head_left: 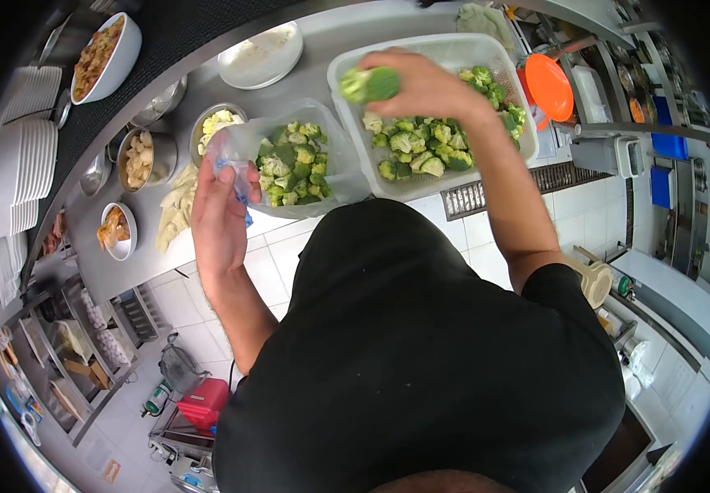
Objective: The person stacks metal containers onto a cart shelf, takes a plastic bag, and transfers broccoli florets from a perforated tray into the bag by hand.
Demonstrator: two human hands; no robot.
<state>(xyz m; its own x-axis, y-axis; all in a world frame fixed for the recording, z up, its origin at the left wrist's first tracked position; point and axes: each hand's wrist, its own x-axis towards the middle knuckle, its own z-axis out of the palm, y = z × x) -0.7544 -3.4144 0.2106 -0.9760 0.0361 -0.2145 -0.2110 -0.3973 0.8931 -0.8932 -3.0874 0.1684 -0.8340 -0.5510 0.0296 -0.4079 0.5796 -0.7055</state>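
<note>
My right hand (pixel 421 86) is closed on some broccoli florets (pixel 369 85), held above the left side of a white basket (pixel 343 140). More cut broccoli (pixel 425 146) lies inside that basket. To its left, a clear plastic bag (pixel 343 168) stands with its mouth spread, partly filled with broccoli pieces (pixel 293 164). My left hand (pixel 222 201) grips the bag's left edge, where blue print shows on the crumpled plastic.
Left of the bag are a bowl of pale cut pieces (pixel 222 123), a metal pot (pixel 143 156), a cloth (pixel 178 209) and a small white bowl of food (pixel 117 232). White plates (pixel 260 56) sit behind. An orange lid (pixel 549 87) is at the right.
</note>
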